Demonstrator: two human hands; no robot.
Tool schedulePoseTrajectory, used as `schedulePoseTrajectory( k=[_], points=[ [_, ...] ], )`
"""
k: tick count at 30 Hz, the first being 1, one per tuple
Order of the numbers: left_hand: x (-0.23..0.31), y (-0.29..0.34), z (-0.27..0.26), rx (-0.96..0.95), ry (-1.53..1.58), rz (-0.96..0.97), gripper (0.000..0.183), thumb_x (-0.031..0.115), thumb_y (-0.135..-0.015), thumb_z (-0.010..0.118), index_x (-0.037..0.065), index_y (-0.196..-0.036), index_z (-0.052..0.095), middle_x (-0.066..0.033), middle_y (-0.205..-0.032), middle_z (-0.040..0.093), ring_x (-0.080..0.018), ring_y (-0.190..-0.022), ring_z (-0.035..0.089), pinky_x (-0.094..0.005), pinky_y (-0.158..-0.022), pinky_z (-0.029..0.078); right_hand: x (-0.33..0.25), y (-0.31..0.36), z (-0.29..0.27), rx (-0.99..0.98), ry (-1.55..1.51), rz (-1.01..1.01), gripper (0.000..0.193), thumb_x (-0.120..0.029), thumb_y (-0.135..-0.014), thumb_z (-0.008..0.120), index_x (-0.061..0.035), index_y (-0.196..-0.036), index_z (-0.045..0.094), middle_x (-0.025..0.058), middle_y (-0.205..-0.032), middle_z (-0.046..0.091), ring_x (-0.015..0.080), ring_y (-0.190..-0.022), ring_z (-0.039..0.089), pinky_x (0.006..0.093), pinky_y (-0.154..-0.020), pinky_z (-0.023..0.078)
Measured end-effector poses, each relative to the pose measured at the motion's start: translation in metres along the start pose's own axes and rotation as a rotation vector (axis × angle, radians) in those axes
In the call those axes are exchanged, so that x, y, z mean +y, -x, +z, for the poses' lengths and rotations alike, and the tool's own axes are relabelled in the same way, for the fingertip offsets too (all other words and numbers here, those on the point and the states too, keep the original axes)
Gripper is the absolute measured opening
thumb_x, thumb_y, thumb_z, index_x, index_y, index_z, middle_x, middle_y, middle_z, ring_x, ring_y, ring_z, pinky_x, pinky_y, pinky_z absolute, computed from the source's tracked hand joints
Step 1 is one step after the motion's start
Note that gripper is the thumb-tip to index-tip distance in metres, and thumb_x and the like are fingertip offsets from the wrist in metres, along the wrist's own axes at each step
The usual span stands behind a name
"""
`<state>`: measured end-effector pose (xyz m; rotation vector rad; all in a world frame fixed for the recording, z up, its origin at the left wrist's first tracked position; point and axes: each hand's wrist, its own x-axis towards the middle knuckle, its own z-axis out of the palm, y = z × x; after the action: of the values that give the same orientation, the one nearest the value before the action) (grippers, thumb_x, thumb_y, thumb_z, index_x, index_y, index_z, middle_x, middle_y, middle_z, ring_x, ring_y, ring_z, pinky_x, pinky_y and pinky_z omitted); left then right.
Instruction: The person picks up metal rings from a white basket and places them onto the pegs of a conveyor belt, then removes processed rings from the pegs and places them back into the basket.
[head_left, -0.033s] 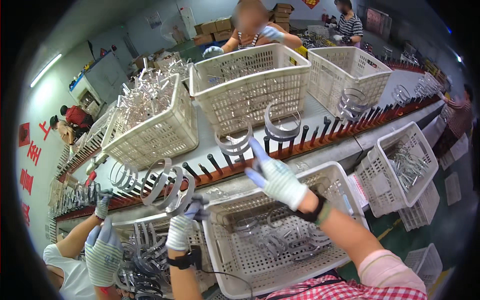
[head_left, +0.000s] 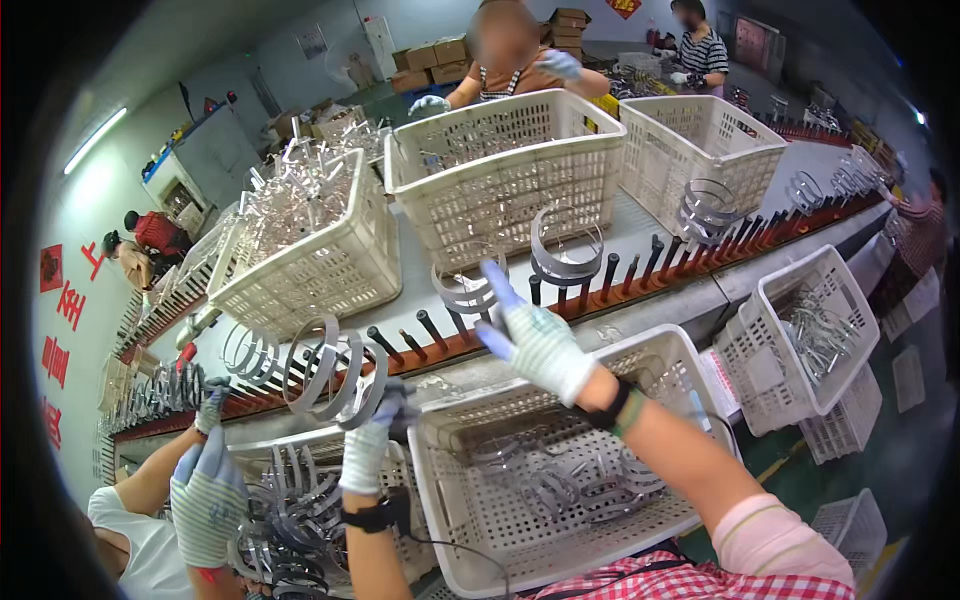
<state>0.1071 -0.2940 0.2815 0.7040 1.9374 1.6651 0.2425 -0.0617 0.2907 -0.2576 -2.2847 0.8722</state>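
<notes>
My left hand (head_left: 370,445), in a striped white glove with grey-blue fingers, is closed at the lower edge of a wide metal ring (head_left: 366,385). Its fingertips are blurred and partly hidden. Beside that ring is another metal ring (head_left: 317,370) on the row of posts. My right hand (head_left: 540,345), gloved alike, is open, with its forefinger stretched out and its thumb apart. That forefinger overlaps a metal ring band (head_left: 465,292) on a post; whether it touches is unclear. A further ring (head_left: 566,262) stands just right of it.
Below my hands is a white crate (head_left: 455,540) holding loose rings. A co-worker's gloved hand (head_left: 208,505) is close on the left, over another crate of rings. Dark-tipped posts (head_left: 610,272) line the bench edge. Large crates (head_left: 510,205) stand behind, and a tilted crate (head_left: 770,385) at right.
My right hand has moved slightly left, its forefinger now farther over the ring band. My left hand has shifted a little and stays at its ring.
</notes>
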Motion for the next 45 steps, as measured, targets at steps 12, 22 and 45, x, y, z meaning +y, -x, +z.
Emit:
schedulePoseTrajectory(
  k=[12, 22, 45],
  points=[
    [-0.190, -0.217, -0.149, 0.676, -1.387, 0.979, 0.013, 0.016, -0.087, 0.048, 0.007, -0.083, 0.057, -0.0011, -0.071, 0.050, -0.0140, -0.063, 0.046, -0.0287, -0.052, 0.039, -0.019, 0.019, 0.023, -0.161, -0.181, 0.112, 0.050, -0.029, -0.087, 0.052, -0.0090, -0.130, 0.038, 0.0159, -0.081, 0.060, 0.0315, -0.073, 0.058, 0.0380, -0.068, 0.046],
    [0.004, -0.057, -0.031, -0.471, -1.621, 0.414, 0.042, 0.003, -0.080, 0.047, 0.004, -0.121, 0.042, -0.0011, -0.076, 0.050, -0.0098, -0.068, 0.049, -0.0216, -0.058, 0.041, 0.131, 0.123, 0.143, -0.916, -0.042, 0.240, 0.030, -0.030, -0.084, 0.051, -0.0045, -0.098, 0.060, 0.0199, -0.089, 0.062, 0.0363, -0.083, 0.060, 0.0418, -0.074, 0.046],
    [-0.175, 0.027, 0.094, -0.854, -1.007, -0.228, 0.039, 0.034, -0.088, 0.047, 0.001, -0.107, 0.054, -0.0249, -0.103, 0.057, -0.0372, -0.097, 0.054, -0.0425, -0.083, 0.043, 0.226, 0.193, 0.232, -0.893, 0.119, 0.486, 0.023, -0.021, -0.078, 0.054, -0.0039, -0.089, 0.066, 0.0186, -0.087, 0.063, 0.0344, -0.083, 0.062, 0.0410, -0.073, 0.049]
  ],
)
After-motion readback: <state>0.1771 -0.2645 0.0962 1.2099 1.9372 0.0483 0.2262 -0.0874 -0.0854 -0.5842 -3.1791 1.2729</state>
